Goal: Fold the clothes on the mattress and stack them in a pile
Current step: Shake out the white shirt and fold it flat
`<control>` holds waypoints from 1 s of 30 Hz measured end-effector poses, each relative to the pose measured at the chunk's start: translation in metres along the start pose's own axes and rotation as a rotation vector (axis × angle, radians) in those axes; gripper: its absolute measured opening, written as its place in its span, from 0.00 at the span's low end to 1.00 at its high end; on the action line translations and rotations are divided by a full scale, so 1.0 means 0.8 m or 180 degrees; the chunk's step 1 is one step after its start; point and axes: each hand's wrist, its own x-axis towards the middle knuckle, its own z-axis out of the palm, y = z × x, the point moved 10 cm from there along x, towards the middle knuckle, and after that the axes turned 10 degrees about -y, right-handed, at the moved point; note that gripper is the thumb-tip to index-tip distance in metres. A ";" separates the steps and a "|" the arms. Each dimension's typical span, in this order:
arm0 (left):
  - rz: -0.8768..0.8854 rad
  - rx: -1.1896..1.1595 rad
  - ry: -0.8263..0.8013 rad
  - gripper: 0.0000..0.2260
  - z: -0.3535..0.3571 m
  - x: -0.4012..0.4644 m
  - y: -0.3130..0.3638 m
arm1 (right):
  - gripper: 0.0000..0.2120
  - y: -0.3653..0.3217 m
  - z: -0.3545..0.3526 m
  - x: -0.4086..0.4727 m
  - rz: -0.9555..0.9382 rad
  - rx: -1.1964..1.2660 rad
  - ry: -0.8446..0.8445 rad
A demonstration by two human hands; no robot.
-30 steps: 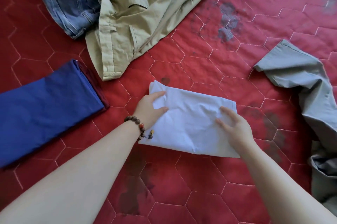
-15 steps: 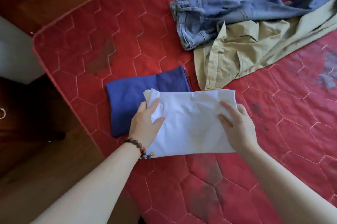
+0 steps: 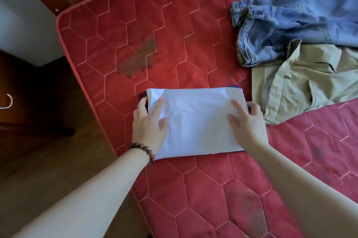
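A folded white garment (image 3: 195, 119) lies on top of a folded dark blue garment (image 3: 143, 94), which shows only as thin slivers at the edges. The pile sits on the red quilted mattress (image 3: 174, 44) near its left edge. My left hand (image 3: 149, 123) grips the white garment's left end, thumb on top and fingers round the side. At the right end, my right hand (image 3: 248, 121) holds it the same way. Crumpled blue jeans (image 3: 290, 24) and a khaki garment (image 3: 302, 86) lie unfolded to the right.
The mattress's left edge (image 3: 81, 75) runs diagonally just left of the pile, with wooden floor (image 3: 38, 160) below it. A white object (image 3: 23, 24) stands beyond the mattress corner at the far left.
Both hands carried the folded white garment leftward and set it over the folded blue one. The view swung left; the grey garment is out of sight.
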 end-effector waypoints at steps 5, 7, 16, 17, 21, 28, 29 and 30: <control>0.1038 0.1225 0.0510 0.22 0.004 -0.016 0.069 | 0.24 -0.092 -0.004 -0.029 -0.0915 -0.0961 0.1018; 0.1271 0.1502 0.0249 0.23 0.031 -0.009 0.084 | 0.24 -0.147 0.043 -0.032 -0.1564 -0.1070 0.0677; 0.0917 0.1606 -0.0005 0.29 0.072 0.023 0.040 | 0.29 -0.135 0.112 0.010 -0.1547 -0.1406 -0.0125; 0.0907 0.1596 0.0002 0.29 0.074 0.024 0.039 | 0.29 -0.127 0.104 0.013 -0.1550 -0.1457 -0.0087; 0.0810 0.1522 -0.0012 0.30 0.073 0.026 0.034 | 0.30 -0.069 0.065 0.028 -0.1160 -0.1521 0.0197; 0.0810 0.1145 -0.0225 0.31 0.074 0.033 0.033 | 0.30 -0.031 0.056 0.039 -0.1095 -0.0649 0.0099; 0.0818 0.1038 -0.0218 0.30 0.071 0.033 0.031 | 0.30 -0.031 0.055 0.038 -0.1102 -0.0638 0.0122; 0.0796 0.0981 -0.0178 0.30 0.067 0.031 0.029 | 0.30 -0.031 0.053 0.036 -0.1070 -0.0652 0.0167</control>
